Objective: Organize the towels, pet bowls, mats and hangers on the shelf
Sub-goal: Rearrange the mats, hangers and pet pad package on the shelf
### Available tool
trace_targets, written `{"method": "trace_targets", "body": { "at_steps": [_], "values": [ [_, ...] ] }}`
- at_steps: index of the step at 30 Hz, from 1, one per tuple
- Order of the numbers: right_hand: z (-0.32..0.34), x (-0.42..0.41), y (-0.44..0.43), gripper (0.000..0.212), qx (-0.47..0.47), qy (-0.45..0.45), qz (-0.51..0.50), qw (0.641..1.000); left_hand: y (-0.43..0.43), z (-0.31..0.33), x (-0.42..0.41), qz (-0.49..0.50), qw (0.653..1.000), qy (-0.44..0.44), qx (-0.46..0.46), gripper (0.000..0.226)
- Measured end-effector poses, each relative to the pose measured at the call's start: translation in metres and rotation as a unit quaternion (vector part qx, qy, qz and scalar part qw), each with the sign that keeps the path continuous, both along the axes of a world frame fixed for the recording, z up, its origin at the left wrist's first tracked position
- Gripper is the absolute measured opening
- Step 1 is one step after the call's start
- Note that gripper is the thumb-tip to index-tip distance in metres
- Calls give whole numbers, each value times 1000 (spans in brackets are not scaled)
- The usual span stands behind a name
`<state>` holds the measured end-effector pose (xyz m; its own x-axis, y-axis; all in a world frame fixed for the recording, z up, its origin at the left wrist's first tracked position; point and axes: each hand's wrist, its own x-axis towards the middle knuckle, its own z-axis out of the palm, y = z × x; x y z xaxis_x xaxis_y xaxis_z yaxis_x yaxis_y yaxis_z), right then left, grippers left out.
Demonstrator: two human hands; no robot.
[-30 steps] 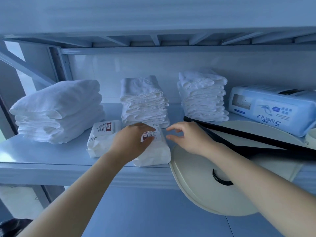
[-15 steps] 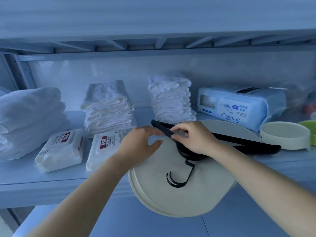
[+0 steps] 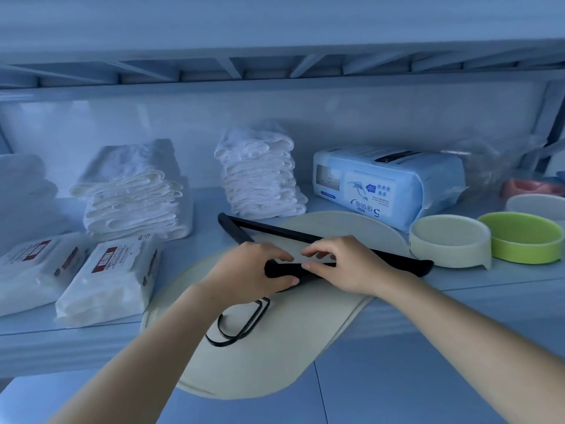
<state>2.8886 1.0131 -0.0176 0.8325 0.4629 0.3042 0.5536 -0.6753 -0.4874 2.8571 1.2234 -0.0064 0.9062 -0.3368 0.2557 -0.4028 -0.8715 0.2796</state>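
Black hangers point(image 3: 275, 231) lie stacked on a cream oval mat point(image 3: 269, 356) that overhangs the shelf's front edge, their hooks point(image 3: 238, 325) pointing toward me. My left hand point(image 3: 247, 273) grips the hangers' neck from the left. My right hand point(image 3: 342, 264) pinches the same dark bar from the right, fingertips almost meeting the left hand's. Two folded white towel stacks point(image 3: 134, 197) point(image 3: 260, 179) stand behind. A cream pet bowl point(image 3: 449, 243) and a green pet bowl point(image 3: 522, 240) sit at the right.
Two white wipe packs point(image 3: 107, 280) lie at the left front of the shelf point(image 3: 489, 283). A blue pad package point(image 3: 388, 185) sits at the back right, with more bowls point(image 3: 535, 194) and clear plastic behind it. Another shelf hangs low overhead.
My view swung right from the wipe packs. Both hands left the packs and moved onto the black hangers; my left hand now grips the neck where before it hovered open.
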Motion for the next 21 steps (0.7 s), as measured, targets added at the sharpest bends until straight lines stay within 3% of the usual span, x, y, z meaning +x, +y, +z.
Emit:
{"method": "trace_targets", "body": {
  "at_steps": [8,14,21],
  "values": [
    [-6,2,-13,35,-26,-26,71,997,-15,2,-4,9,999,20,32,24],
    [-2,7,-19,27,-21,-37,81,996,-24,0,-3,26,999,15,20,25],
    [-7,13,-21,32,-31,-58,73,995,-27,-6,1,37,999,8,-11,23]
  ]
}}
